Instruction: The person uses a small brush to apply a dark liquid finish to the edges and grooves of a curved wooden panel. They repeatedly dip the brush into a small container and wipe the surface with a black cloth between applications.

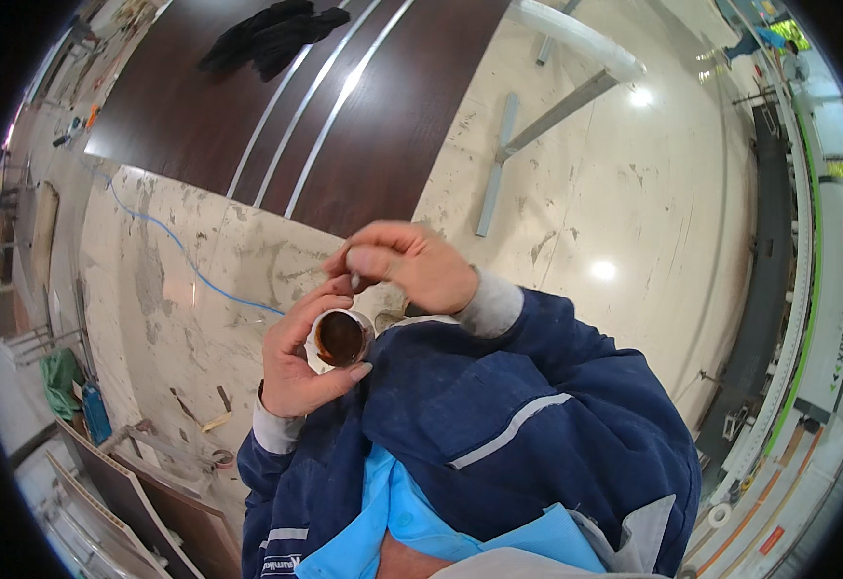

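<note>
My left hand (pixel 289 364) is wrapped round a small white cup (pixel 369 336), holding it with the mouth facing up. Dark brown liquid or paste (pixel 342 338) lies inside, with reddish-brown smears on the inner wall. Just beyond the rim, my right hand (pixel 423 272) is closed in a pinch, its fingers close to my left fingertips. A small pale tip shows under the right thumb; motion blur hides what it belongs to. Ahead of both hands is a dark brown wood-grain panel (pixel 393 116) with three silvery strips along it.
Black cloth (pixel 272 39) lies on the panel's far part. A blue hose (pixel 190 261) crosses the scuffed floor at left. Metal stand legs (pixel 547 116) stand at far right of the panel. Boards (pixel 132 492) lean at lower left; a long machine (pixel 817 309) lines the right side.
</note>
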